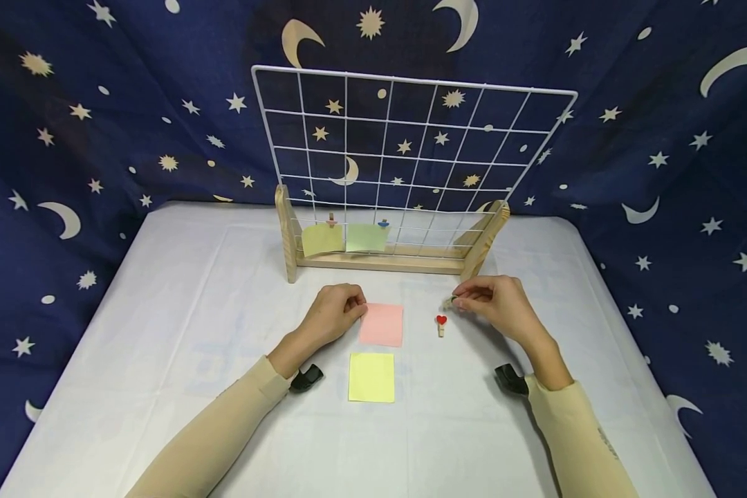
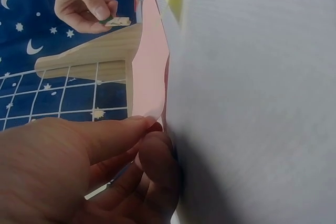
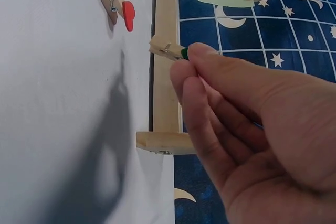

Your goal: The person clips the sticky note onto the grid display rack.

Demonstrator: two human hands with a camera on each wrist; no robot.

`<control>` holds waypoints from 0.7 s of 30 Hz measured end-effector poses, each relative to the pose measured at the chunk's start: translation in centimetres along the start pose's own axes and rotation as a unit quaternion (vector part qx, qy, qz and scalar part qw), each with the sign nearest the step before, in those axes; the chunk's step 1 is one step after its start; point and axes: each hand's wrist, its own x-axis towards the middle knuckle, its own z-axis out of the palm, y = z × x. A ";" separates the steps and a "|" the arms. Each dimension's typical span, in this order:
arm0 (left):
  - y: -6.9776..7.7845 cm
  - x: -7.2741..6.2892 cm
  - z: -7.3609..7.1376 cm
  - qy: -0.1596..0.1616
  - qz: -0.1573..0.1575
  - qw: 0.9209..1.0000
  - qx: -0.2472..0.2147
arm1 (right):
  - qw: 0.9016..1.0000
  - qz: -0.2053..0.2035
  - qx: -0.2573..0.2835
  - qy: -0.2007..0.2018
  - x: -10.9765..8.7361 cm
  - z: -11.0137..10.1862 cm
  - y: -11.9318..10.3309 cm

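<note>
My left hand (image 1: 336,311) pinches the upper left corner of a pink sticky note (image 1: 382,325); in the left wrist view the note bends up from the white cloth near that corner. Between thumb and fingertips, my right hand (image 1: 498,301) holds a small wooden clothespin (image 3: 167,49) by its dark green end, raised over the table. A second clothespin with a red heart (image 1: 441,321) lies on the cloth just below that hand. Nearer the front, a yellow sticky note (image 1: 371,377) lies flat below the pink one.
A white wire grid (image 1: 411,124) leans back in a wooden stand (image 1: 380,262) behind the hands. Low on its left, a yellow-green note (image 1: 322,239) and a pale green note (image 1: 367,238) hang from small clothespins. Dark blue star-patterned cloth (image 1: 162,104) surrounds the table.
</note>
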 end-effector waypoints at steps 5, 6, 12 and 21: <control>0.0 0.1 -0.2 0.014 0.004 1.000 0.006 | 0.996 -0.031 -0.021 0.086 0.1 0.3 -0.7; 0.0 0.1 -0.2 0.018 0.005 1.000 0.007 | 0.993 -0.038 -0.024 0.107 0.1 0.3 -0.8; 0.3 0.3 -0.1 0.051 0.015 0.999 0.009 | 0.982 -0.072 -0.037 0.170 0.1 0.1 -1.4; 1.0 1.0 -0.1 0.103 0.039 0.994 0.010 | 0.968 -0.115 -0.059 0.213 0.7 -0.4 -2.7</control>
